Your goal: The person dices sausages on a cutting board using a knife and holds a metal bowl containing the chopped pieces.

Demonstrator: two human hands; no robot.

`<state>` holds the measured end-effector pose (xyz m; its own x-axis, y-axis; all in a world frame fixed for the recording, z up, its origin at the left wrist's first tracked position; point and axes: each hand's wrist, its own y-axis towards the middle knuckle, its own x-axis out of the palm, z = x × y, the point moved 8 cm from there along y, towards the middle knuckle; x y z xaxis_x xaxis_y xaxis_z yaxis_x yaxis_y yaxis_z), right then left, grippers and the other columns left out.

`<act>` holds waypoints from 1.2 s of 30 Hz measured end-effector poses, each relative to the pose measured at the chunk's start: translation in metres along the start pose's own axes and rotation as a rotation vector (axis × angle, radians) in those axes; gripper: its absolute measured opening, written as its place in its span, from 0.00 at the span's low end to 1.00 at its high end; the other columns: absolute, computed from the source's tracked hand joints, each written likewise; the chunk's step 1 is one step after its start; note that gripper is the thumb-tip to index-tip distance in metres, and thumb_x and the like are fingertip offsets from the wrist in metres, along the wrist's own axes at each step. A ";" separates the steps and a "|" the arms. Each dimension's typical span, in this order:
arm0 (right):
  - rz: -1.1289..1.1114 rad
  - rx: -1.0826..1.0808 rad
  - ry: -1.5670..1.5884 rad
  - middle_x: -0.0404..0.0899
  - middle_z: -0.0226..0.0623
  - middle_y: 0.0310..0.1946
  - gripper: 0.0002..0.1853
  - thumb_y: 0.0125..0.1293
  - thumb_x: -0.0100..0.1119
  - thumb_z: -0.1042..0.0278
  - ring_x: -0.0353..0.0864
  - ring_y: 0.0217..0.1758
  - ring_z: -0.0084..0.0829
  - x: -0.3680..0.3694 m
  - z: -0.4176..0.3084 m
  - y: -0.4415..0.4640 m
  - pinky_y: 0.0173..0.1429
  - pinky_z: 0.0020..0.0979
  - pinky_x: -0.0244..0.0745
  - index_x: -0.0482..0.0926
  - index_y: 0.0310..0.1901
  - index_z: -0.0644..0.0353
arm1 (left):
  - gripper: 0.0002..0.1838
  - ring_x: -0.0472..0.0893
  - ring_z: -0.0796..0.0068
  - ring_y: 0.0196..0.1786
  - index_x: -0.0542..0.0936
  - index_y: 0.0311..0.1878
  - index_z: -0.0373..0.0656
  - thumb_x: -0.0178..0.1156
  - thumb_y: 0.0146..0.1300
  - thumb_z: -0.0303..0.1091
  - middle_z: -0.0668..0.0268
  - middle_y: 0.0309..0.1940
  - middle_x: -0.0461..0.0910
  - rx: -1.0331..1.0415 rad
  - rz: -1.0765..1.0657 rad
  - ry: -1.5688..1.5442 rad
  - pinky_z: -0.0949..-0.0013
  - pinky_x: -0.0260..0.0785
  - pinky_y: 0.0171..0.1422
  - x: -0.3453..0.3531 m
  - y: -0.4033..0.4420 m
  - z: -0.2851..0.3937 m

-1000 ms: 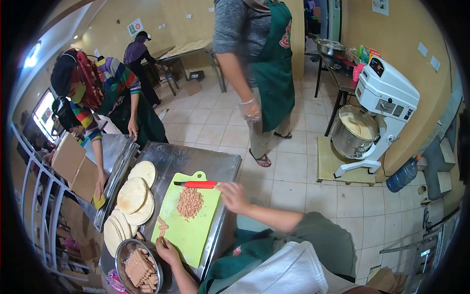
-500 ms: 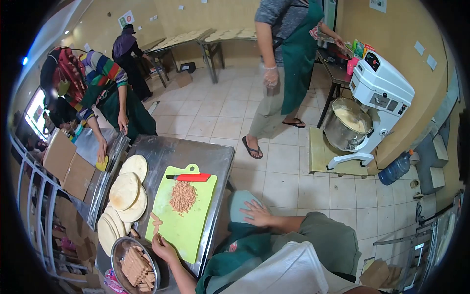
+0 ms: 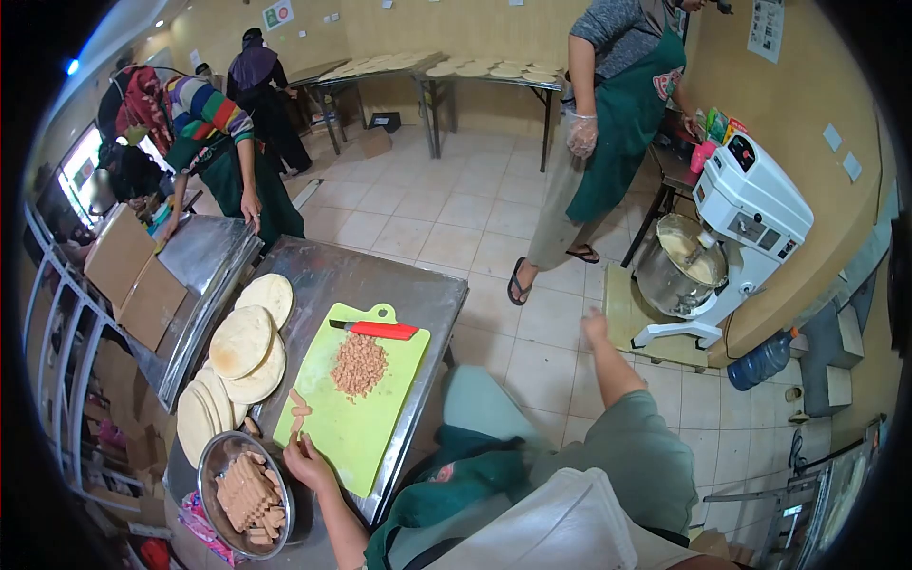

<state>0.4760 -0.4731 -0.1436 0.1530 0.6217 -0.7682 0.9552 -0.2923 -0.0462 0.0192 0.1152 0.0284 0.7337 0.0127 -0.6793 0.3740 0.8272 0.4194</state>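
Note:
At the lower left edge of a lime-green cutting board [image 3: 385, 432], my left hand [image 3: 310, 464] has its fingers drawn together at the near end of small sausages [image 3: 300, 410]. A heap of chopped sausage [image 3: 359, 367] lies on the board, just below a red-handled knife [image 3: 382, 330]. Beside my left wrist stands a steel bowl [image 3: 291, 503] of whole sausages [image 3: 249, 496]. My right hand [image 3: 596, 328] is held out in the air over the floor, away from the table. Motion smears its fingers, and no object shows in it.
Round flatbreads [image 3: 241, 342] overlap along the table's [image 3: 380, 277] left side. A co-worker in a striped sleeve leans over metal trays [image 3: 204, 249]. Another in a green apron [image 3: 635, 133] stands near the dough mixer [image 3: 750, 204]. A water bottle [image 3: 763, 361] lies on the floor.
My right hand has lifted off my knee and swung out to the right. My left hand stays by the sausages. The view has shifted slightly, and the aproned co-worker's body has turned toward the mixer side.

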 end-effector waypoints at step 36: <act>0.730 -0.348 1.030 0.72 0.42 0.53 0.27 0.61 0.58 0.68 0.69 0.58 0.33 -0.349 -0.177 0.061 0.61 0.33 0.63 0.66 0.61 0.66 | 0.13 0.73 0.51 0.51 0.77 0.46 0.34 0.56 0.59 0.29 0.50 0.48 0.72 0.099 -0.008 -0.039 0.58 0.65 0.56 0.003 -0.001 -0.007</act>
<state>0.5257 -0.5793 0.2348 0.6341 0.7130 0.2992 0.5616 -0.6906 0.4557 0.0177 0.1184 0.0219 0.7512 -0.0171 -0.6599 0.4326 0.7679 0.4725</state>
